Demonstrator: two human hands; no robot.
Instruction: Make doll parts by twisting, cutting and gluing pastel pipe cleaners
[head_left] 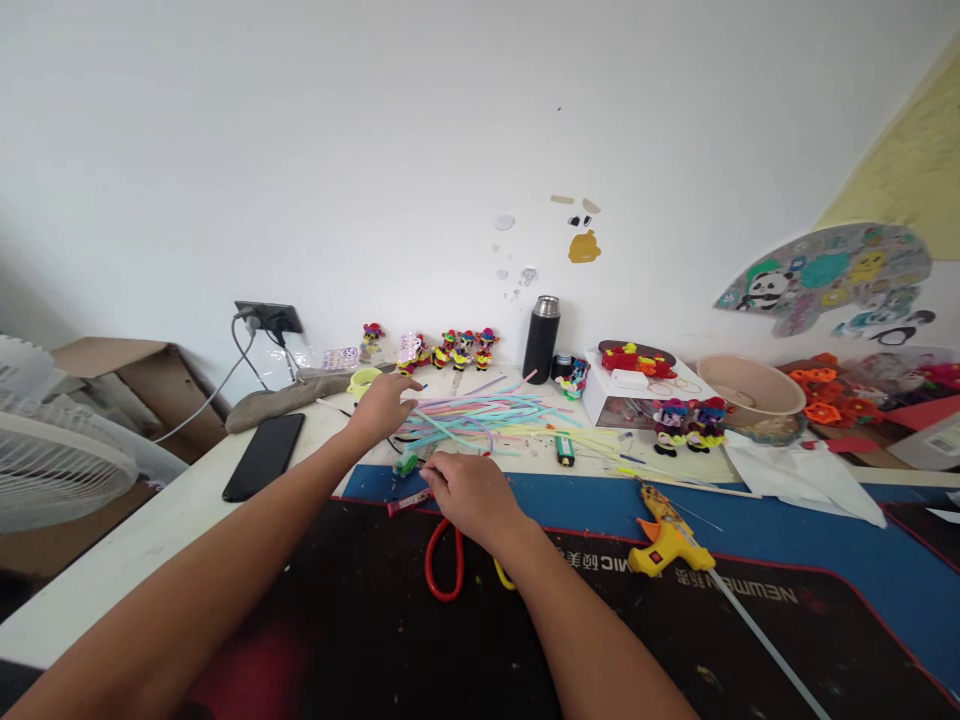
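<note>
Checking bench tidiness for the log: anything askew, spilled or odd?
The pastel stems beyond the right hand look messy, strewn crisscross rather than bundled. The yellow glue gun lies on its side. No obvious spill.

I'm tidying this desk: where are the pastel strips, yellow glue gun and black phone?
Pastel strips (pixel 480 411): head view, middle of the pile.
Yellow glue gun (pixel 676 543): head view, on its body.
Black phone (pixel 264 458): head view, mid-surface.

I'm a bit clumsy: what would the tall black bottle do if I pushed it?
The black bottle might tip if pushed near the top, since it stands tall and narrow. Once down, it would probably roll, because its body looks round.
</note>
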